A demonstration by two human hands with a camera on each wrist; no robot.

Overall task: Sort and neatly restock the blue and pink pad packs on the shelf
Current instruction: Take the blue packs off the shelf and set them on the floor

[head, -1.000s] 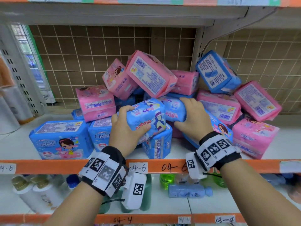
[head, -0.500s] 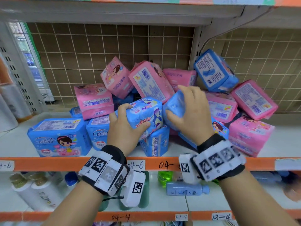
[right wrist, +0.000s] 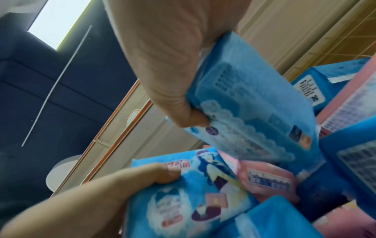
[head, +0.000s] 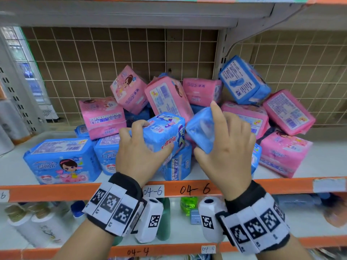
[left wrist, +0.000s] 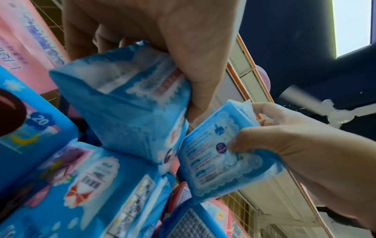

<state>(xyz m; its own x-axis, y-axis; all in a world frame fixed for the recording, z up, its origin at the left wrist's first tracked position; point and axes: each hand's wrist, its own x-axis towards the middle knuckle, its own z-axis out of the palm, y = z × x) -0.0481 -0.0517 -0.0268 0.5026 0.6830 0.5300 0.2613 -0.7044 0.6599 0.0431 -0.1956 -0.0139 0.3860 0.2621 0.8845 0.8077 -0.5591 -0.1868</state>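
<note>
The left hand (head: 139, 154) has its fingers (head: 138, 126) curled over the top of a blue pack with a cartoon figure (head: 165, 134), thumb pressed on its front. Beside it, the right hand (head: 228, 152) grips a smaller plain blue pack (head: 201, 128), one finger raised; the two packs seem to touch, though motion blurs the wrist views. Both are held above the shelf (head: 16, 166) near its front edge, before a jumbled heap of pink packs (head: 102, 117). Two larger blue packs (head: 62, 158) stand toward the left end.
</note>
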